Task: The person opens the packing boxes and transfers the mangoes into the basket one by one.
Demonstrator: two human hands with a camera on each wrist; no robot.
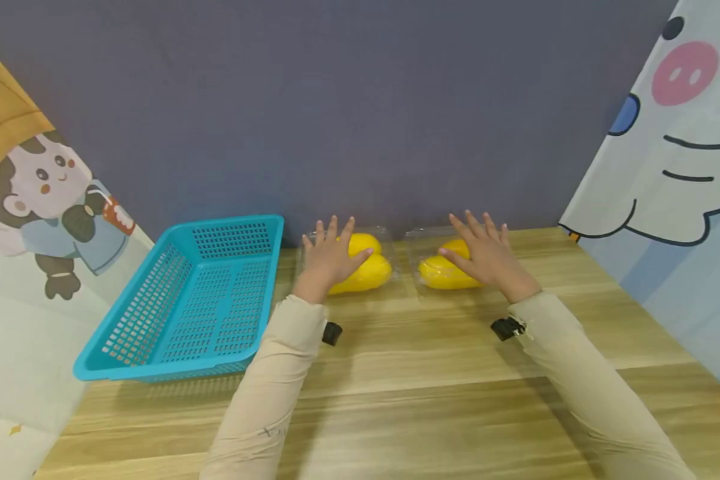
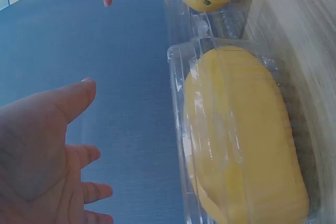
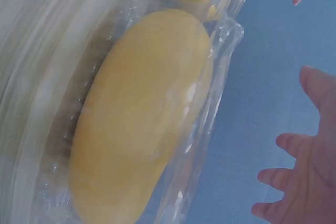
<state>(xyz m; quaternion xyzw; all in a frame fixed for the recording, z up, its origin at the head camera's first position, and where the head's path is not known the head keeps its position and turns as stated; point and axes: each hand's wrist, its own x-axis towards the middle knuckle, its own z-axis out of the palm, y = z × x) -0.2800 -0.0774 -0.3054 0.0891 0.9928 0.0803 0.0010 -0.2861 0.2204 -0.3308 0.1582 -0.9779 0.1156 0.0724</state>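
Two clear plastic boxes stand side by side near the back of the table, each with yellow mangoes inside. Over the left box (image 1: pixel 389 235) my left hand (image 1: pixel 330 260) hovers with fingers spread, partly covering its mangoes (image 1: pixel 369 273). My right hand (image 1: pixel 489 257) is likewise held above the right box (image 1: pixel 417 235), thumb and fingers apart, hiding part of the mangoes (image 1: pixel 447 275) there. The left wrist view shows a gap between the left hand (image 2: pixel 37 150) and the box's lid (image 2: pixel 181 93). In the right wrist view the right hand (image 3: pixel 310 177) is also apart from its box, around a large mango (image 3: pixel 139 103).
A turquoise plastic basket (image 1: pixel 223 293) with perforated walls sits left of the boxes, close to my left forearm. Behind the wooden table (image 1: pixel 396 400) rises a dark grey panel (image 1: pixel 360 113). Cartoon-printed curtains (image 1: pixel 666 180) hang at both sides.
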